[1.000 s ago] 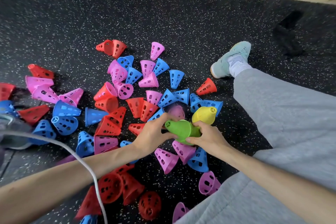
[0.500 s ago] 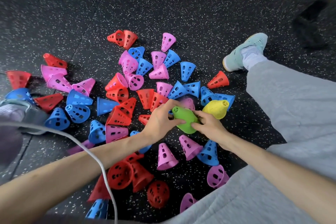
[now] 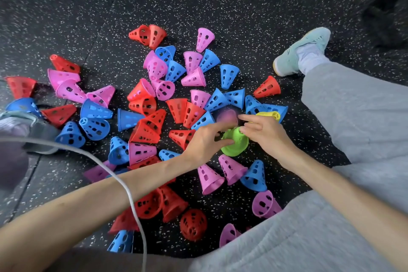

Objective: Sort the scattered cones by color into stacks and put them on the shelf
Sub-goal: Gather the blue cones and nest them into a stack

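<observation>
I hold the green cone (image 3: 234, 142) upright on the floor (image 3: 220, 6), amid the scattered cones (image 3: 141, 104), left hand (image 3: 204, 143) gripping its rim and wall, right hand (image 3: 262, 131) with fingers extended and relaxed at its tip. The yellow cone (image 3: 268, 115) lies just beyond. These perforated shells look light, semi-rigid and nestable; I judge a thumb-and-finger grip at the wide rim safest.

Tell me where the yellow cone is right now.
In the head view the yellow cone lies right of centre, just beyond the right hand, against a blue cone.
</observation>
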Demonstrator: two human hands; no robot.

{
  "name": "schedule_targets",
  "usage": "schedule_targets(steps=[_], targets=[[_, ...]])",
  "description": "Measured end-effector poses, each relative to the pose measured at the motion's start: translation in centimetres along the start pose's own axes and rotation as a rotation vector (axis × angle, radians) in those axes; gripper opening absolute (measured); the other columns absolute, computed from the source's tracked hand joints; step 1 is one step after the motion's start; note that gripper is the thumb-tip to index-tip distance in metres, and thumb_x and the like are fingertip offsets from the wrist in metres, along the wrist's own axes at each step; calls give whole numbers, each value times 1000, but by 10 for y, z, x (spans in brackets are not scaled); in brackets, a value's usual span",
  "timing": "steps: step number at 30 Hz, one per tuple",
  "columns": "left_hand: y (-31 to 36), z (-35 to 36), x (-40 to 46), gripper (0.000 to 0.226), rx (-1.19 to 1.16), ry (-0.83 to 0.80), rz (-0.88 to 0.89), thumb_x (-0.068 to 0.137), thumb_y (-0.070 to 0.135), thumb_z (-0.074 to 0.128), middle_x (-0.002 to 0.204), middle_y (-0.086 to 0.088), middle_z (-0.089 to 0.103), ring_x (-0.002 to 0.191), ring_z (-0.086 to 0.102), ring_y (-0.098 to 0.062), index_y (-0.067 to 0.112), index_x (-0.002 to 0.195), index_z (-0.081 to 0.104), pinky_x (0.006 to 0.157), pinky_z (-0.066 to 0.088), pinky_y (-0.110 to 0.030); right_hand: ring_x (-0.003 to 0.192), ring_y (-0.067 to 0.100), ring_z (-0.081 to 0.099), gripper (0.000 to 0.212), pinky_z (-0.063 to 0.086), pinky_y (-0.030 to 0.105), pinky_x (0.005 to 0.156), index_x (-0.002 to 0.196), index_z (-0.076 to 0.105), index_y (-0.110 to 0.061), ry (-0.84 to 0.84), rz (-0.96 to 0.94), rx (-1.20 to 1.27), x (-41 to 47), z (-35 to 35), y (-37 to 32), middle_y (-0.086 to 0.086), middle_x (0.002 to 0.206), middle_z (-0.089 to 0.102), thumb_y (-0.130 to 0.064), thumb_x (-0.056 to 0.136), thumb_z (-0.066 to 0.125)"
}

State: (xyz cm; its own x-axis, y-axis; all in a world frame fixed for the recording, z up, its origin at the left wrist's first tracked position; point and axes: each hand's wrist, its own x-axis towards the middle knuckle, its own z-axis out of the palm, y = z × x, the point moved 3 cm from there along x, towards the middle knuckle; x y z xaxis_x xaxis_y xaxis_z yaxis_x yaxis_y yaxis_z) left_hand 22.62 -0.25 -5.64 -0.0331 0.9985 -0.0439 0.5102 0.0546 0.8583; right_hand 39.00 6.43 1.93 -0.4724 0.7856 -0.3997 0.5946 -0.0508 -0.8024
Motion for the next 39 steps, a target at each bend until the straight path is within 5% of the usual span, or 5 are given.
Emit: schedule_targets(steps=[3, 8, 16, 29, 39], targets=[[-1, -12, 0, 46, 35, 21, 9, 92, 30, 75, 126, 16, 68, 117, 60, 2, 28, 136, 62, 102, 48, -23, 125, 6, 58, 40, 41, -3, 79, 137, 63, -24, 12, -47, -72, 4, 3, -7, -1, 137, 64, -16, 98, 66], [-6, -39, 7, 40, 137, 141, 15, 94, 33, 73, 125, 11, 67, 114, 59, -7, 23, 132, 63, 98, 49, -29, 123, 4, 58, 34, 43, 24, 107, 128, 69, -30, 37, -110, -189, 7, 9, -19, -15, 131, 67, -19, 96, 68], [-43, -88, 7, 37, 289, 222, -63, 94, 27, 71, 128, 4, 62, 122, 51, -16, 19, 129, 62, 108, 37, -31, 102, 0, 63, 27, 45, 7, 84, 113, 73, -32, 16, -197, -240, 44, 17, -49, -12, 107, 70, -12, 99, 62], [-69, -91, 16, 46, 351, 187, -31, 95, 22, 70, 139, -2, 52, 127, 48, -23, 17, 139, 57, 109, 38, -29, 94, 23, 71, 32, 56, 42, 88, 111, 72, -43, -149, -73, -417, 90, 43, -37, -5, 98, 76, -18, 100, 55], [-76, -83, 15, 59, 390, 108, -61, 94, 24, 71, 146, -3, 38, 125, 44, -22, 25, 148, 47, 91, 51, -34, 122, 14, 61, 36, 46, 34, 102, 134, 65, -33, -316, 8, -455, 95, 60, -29, -5, 129, 67, -26, 100, 58]])
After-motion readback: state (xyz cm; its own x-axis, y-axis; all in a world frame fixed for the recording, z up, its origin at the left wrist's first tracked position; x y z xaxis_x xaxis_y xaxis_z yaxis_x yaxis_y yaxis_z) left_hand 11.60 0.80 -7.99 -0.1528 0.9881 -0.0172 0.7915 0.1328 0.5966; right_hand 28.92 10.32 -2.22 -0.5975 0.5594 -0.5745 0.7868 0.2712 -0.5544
